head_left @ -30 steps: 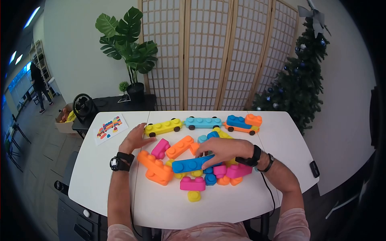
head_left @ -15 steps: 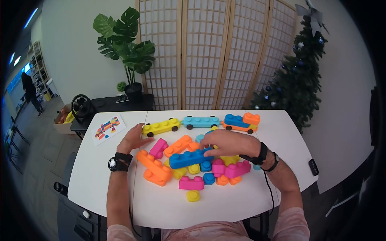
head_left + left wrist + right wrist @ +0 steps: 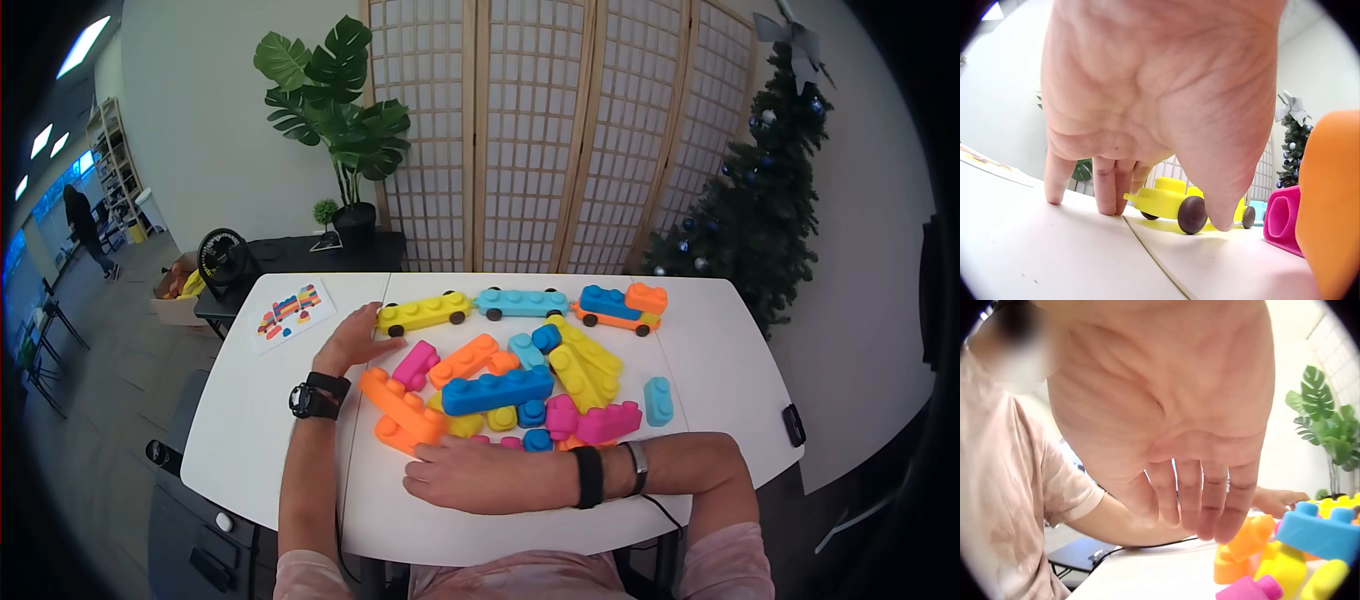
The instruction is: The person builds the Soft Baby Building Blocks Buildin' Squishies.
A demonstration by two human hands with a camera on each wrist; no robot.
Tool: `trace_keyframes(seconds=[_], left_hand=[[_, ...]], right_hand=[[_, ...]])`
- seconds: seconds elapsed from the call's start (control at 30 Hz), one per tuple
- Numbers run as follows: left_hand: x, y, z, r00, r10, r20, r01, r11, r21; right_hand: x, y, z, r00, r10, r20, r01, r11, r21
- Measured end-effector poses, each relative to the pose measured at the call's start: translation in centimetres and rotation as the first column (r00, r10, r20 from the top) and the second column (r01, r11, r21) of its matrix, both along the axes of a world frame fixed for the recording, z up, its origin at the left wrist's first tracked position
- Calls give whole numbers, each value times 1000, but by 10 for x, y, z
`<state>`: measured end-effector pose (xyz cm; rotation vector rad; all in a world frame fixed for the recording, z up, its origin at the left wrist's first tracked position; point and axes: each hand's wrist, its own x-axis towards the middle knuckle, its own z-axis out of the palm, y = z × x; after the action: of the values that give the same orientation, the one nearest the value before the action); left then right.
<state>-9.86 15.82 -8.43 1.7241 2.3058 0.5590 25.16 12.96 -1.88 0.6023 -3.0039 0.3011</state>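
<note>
My left hand [image 3: 355, 338] rests its fingertips on the table at the back end of the yellow wheeled train car [image 3: 425, 312]. In the left wrist view its fingers [image 3: 1105, 190] are spread and the thumb overlaps the car's rear wheel [image 3: 1192, 215]. Across the front of the block pile lies my right hand [image 3: 490, 475], palm down. The right wrist view shows those fingers [image 3: 1213, 503] extended, with nothing held. A long blue block [image 3: 497, 390] sits on top of the pile. Beside the right fingertips are orange blocks [image 3: 405, 410]; the pile's front blocks are partly hidden.
A light blue car [image 3: 522, 303] and an orange car [image 3: 618, 318] with a blue block continue the row. Yellow blocks [image 3: 585, 365], pink blocks [image 3: 610, 423] and a light blue block [image 3: 658, 401] lie on the right. A picture card [image 3: 290, 312] lies back left.
My right hand has left the long blue block on the pile and moved toward the table's front, now covering the front pink and yellow blocks. The left hand stays by the yellow car.
</note>
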Motion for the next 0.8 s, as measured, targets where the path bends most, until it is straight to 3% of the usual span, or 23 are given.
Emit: trace_keyframes(seconds=[0.07,0.1,0.33,0.53,0.6,0.63,0.7,0.73,0.8], left_hand=[[-3,0,-3,999,-8,-31,9,999,30],[-3,2,-5,1000,-2,-28,2,1000,14],[-5,3,-6,998,-8,-67,9,1000,25],[-2,3,-1,999,6,-50,-8,1000,-25],[-1,2,1,999,5,-51,-7,999,-36],[1,-1,2,999,4,-51,-4,1000,-10],[2,-1,-1,999,-21,-49,23,1000,21],[-2,-1,-5,999,-23,-48,25,999,47],[-3,2,-8,998,-41,-43,44,996,78]], right_hand=[[-19,-12,-11,949,3,-314,121,920,373],[-24,-11,-13,935,-8,-355,198,842,502],[-50,-6,-21,938,-15,-347,242,745,622],[-58,5,-26,934,-81,-349,236,871,430],[-54,12,-11,973,-37,-229,89,971,220],[-54,15,-4,972,-46,-230,99,970,221],[-50,24,11,997,-68,36,74,973,-220],[-46,30,22,995,-89,38,95,972,-217],[-36,50,45,981,-166,100,194,856,-480]])
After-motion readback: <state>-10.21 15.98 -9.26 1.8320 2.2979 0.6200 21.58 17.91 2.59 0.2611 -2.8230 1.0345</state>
